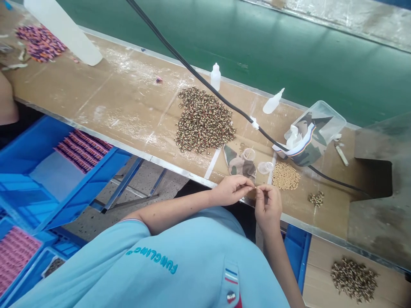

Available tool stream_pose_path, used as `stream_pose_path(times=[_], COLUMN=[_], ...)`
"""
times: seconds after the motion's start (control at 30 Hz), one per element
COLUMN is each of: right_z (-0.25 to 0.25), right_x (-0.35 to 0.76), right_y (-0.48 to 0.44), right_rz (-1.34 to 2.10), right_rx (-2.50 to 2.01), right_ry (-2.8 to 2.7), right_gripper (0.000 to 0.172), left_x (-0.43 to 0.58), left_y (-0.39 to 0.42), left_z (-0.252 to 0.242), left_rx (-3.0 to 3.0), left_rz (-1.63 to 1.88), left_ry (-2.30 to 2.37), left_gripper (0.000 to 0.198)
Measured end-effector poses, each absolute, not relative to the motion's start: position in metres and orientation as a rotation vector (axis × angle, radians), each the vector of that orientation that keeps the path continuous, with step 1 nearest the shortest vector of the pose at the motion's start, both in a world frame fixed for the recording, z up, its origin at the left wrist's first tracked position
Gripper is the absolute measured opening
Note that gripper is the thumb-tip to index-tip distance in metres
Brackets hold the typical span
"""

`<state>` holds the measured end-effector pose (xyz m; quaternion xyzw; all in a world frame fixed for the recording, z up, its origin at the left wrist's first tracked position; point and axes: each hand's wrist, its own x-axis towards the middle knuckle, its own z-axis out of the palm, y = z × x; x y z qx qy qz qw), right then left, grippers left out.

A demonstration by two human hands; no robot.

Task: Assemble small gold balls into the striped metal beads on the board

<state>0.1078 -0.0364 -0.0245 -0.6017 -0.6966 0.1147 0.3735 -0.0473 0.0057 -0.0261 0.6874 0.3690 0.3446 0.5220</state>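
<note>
My left hand (233, 189) and my right hand (269, 206) meet at the fingertips over the front edge of the bench. Both are closed in a pinch. Whatever lies between them is too small to make out. Just beyond the left hand lies a camouflage cloth (239, 164) with a small clear round dish (248, 154) on it. Another clear round piece (265, 167) sits to its right. Beside my right hand is a pile of small tan beads (285, 176). A big heap of small brown-and-gold pieces (205, 122) spreads farther back to the left.
Two white squeeze bottles, an upright bottle (215, 78) and a lying bottle (272, 102), are near the back edge. A black cable (192, 70) crosses overhead. At right are a clear tub (334, 115) and small pile (316, 199). Blue crates (73, 201) stand lower left.
</note>
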Motion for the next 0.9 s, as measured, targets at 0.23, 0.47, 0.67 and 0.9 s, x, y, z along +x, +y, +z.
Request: stream_pose_path(times=[0.23,0.47,0.67,0.9], right_z=[-0.022,-0.025,-0.023,-0.013], right_x=[0.111,0.119,0.122,0.13], right_y=[-0.032,-0.029,-0.027,-0.024], right_rz=[0.193,0.175,0.182,0.195], right_rx=[-1.465,-1.479,-1.543,-1.594], right_ry=[-1.871,-1.847,-1.854,-1.806], right_gripper=[0.007,0.01,0.01,0.012], left_x=[-0.052,-0.115,-0.143,-0.136], left_y=[0.002,0.024,0.044,0.044], left_z=[-0.025,-0.016,-0.017,-0.022], left_rx=[1.723,1.862,1.942,2.071], left_rz=[0.922,1.068,0.851,0.832], left_ry=[0.882,1.396,1.677,1.722], left_gripper=[0.02,0.019,0.016,0.021])
